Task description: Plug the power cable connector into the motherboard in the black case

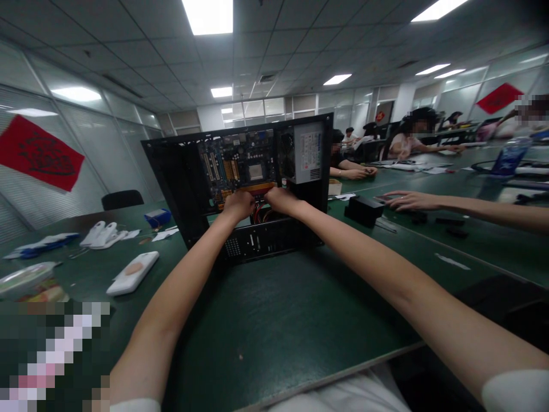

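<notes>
- Dark green and smooth, the table (pixel 278 320) is lying nearest, in front of the open computer case (pixel 240 189), and both bare arms are reaching across it toward the case.
- The left hand (pixel 238 205) and the right hand (pixel 281 200) are pressing close together, side by side, low down inside the case.
- The fingers of both hands are curling in tight. They seem to be gripping something small, but it is hidden behind the knuckles, so I cannot tell what it is.
- Red and yellow wires (pixel 259 214) are peeking out just under the hands.
- Both hands are about equally near the board; the left hand is sitting a bit more under its middle.
- The circuit board (pixel 240 166) is standing flat against the back of the case, just above the fingers. Its long side is running left to right. It is looking blue, bumpy and full of little parts.
- A grey metal power box (pixel 304 153) with a round fan is sitting in the case, up and to the right of the hands.
- The case is black metal, boxy, with thin hard edges.
- A white plastic thing (pixel 132 273) is lying left of the case.
- Another person's hand (pixel 405 200) is resting flat on the table right of the case.
</notes>
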Available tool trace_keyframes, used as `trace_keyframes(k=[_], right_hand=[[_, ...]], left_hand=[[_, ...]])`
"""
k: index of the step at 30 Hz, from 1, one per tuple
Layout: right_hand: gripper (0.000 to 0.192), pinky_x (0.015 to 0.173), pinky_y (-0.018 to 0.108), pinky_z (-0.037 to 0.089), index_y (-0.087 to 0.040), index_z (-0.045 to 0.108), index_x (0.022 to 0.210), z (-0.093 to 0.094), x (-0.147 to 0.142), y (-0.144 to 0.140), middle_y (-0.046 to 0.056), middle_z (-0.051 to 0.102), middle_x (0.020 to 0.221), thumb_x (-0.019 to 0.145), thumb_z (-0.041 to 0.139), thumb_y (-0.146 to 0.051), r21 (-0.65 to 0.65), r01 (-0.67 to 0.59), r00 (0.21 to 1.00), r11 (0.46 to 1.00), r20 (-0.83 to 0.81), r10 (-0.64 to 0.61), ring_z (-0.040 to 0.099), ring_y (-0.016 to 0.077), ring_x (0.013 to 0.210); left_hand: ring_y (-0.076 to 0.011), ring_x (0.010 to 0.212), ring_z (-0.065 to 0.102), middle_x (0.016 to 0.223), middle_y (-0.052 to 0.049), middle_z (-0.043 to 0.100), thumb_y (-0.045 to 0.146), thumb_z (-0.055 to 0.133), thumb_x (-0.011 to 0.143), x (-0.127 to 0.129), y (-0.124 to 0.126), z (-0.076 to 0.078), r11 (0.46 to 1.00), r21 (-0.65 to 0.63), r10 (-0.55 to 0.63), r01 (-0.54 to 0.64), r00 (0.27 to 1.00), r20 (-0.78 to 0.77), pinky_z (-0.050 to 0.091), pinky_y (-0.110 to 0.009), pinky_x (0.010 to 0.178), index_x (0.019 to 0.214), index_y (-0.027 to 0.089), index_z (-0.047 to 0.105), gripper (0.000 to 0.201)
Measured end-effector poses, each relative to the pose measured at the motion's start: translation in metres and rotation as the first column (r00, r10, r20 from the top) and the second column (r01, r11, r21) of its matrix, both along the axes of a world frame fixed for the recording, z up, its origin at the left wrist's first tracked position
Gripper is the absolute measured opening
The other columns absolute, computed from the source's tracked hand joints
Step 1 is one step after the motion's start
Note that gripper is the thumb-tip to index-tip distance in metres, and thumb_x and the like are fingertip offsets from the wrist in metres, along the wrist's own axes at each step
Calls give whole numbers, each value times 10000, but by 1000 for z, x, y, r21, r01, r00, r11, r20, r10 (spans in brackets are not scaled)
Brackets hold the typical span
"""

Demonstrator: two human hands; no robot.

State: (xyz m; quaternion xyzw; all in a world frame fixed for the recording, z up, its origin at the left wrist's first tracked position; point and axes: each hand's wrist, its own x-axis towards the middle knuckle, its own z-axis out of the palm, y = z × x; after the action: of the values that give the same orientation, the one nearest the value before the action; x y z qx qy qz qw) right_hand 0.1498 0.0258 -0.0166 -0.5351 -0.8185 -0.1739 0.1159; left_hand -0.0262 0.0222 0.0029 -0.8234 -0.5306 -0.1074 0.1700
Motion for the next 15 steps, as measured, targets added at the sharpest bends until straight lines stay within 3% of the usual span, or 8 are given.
trace_keyframes(k=[8, 15], right_hand=[[373, 936, 429, 564, -77, 741, 1185, 0, -2, -4, 267, 719, 1192, 920, 479, -54, -2, 19, 1000, 1000, 6, -19, 709, 342, 1121], [352, 926, 390, 565, -75, 749, 1170, -1, -2, -4, 261, 729, 1168, 933, 490, -58, 8, 27, 1000, 1000, -15, -27, 714, 331, 1123]], left_hand=[[-353, 1050, 712, 1099, -157, 766, 290, 528, 909, 3, -1, 1, 1000, 22, 16, -16, 999, -27, 573, -439, 876, 1084, 198, 811, 345], [-318, 1059, 712, 1093, -119, 775, 304, 533, 914, -1, 2, 0, 1000, 23, -9, 9, 1000, -14, 562, -406, 896, 1069, 240, 818, 330]])
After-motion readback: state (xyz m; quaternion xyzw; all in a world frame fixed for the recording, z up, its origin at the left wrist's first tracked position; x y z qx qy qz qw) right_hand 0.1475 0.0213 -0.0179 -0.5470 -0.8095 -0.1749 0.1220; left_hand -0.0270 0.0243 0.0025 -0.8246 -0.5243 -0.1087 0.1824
